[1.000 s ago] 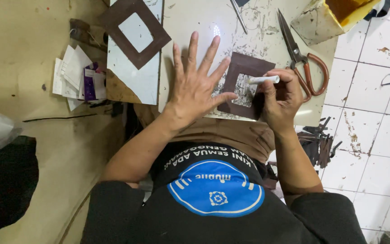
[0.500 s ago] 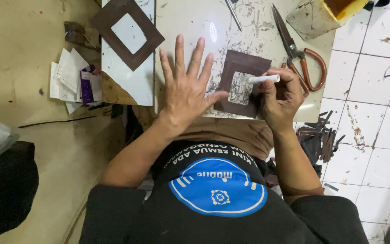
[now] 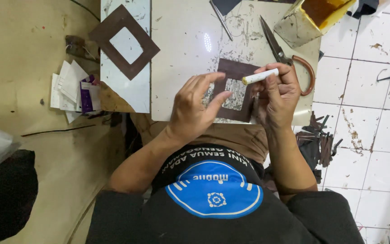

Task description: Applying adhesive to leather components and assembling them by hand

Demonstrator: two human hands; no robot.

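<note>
A brown square leather frame (image 3: 233, 72) with a cut-out middle lies on the scuffed white work board (image 3: 181, 54) in front of me. My left hand (image 3: 192, 108) has its fingers bent, and thumb and forefinger pinch the frame's left side. To the frame's right, my right hand (image 3: 278, 97) grips a short white stick with a yellowish tip (image 3: 260, 77), held level above the frame's upper right corner.
A second brown frame (image 3: 125, 43) lies on a white panel at the upper left. Scissors (image 3: 278, 49) with brown handles and a yellow container (image 3: 312, 18) sit beyond my right hand. A thin metal tool (image 3: 222, 20), folded papers (image 3: 75, 88) and dark leather scraps (image 3: 317, 144) lie around.
My left hand, earlier flat with fingers spread on the board, has curled and closed on the frame's left side. My right hand has lifted the white stick slightly off the frame.
</note>
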